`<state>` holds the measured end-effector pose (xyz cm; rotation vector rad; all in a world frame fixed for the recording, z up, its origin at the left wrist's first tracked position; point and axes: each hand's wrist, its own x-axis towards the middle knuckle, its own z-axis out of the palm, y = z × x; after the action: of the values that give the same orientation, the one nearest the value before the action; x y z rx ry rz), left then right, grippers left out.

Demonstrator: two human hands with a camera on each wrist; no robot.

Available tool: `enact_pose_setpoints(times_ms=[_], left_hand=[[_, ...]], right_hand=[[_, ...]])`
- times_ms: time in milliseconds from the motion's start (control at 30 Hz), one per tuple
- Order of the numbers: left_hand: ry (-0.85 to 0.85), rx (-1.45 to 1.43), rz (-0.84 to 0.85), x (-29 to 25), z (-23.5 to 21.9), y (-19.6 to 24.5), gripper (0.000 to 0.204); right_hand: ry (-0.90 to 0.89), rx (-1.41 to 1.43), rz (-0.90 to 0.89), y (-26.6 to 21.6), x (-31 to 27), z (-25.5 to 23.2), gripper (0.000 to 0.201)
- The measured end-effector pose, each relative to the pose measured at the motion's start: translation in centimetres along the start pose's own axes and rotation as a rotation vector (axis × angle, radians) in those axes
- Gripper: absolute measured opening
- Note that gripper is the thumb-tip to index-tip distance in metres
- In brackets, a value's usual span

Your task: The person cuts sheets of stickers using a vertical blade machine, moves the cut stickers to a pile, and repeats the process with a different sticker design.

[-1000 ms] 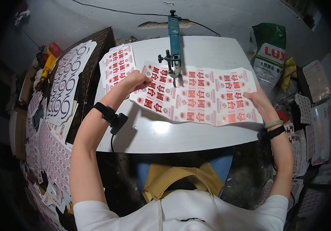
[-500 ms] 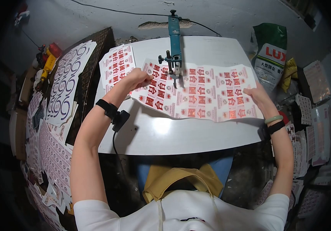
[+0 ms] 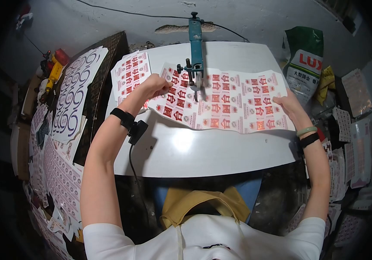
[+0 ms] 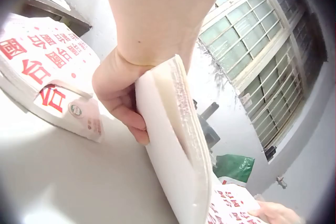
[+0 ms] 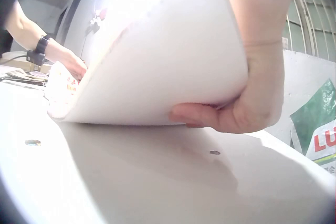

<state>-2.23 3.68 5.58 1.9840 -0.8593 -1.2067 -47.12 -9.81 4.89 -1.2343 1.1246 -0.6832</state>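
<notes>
Going from upper left: past purple-figured sheets [image 3: 75, 91] to a small red-printed pile [image 3: 133, 69] on the desk [image 3: 203, 151], probably parked there within reach. Left of centre, pinching the left edge of the wide red-printed stack [image 3: 220, 104] with left hand [image 3: 156, 86], spread across mid-frame under the teal power tool's [image 3: 196, 47] head, apparently to keep it guided there. Right of centre, gripping the opposite edge with right hand [image 3: 290, 106], fingers underneath, lifted off the desk, presumably to stop sagging; then on to green-and-white bag [image 3: 303, 60], upper right.
</notes>
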Motion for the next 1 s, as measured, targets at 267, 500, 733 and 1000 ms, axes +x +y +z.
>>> enact_pose_setpoints(times_ms=[267,500,733,1000], left_hand=[[-0.040,-0.020,0.009,1.1,-0.3,-0.2,0.011],[0.025,-0.069,0.012,0.7,0.3,0.4,0.013],[0.028,-0.052,0.009,2.7,0.0,0.0,0.015],[-0.005,-0.074,0.030,4.4,-0.4,0.1,0.014]], right_hand=[[0.032,-0.041,0.017,-0.5,1.2,0.3,0.049],[0.035,-0.057,-0.020,-0.7,3.5,0.0,0.053],[0.001,-0.043,-0.023,-0.7,4.9,-0.3,0.054],[0.033,-0.037,-0.031,-1.1,4.6,0.5,0.054]])
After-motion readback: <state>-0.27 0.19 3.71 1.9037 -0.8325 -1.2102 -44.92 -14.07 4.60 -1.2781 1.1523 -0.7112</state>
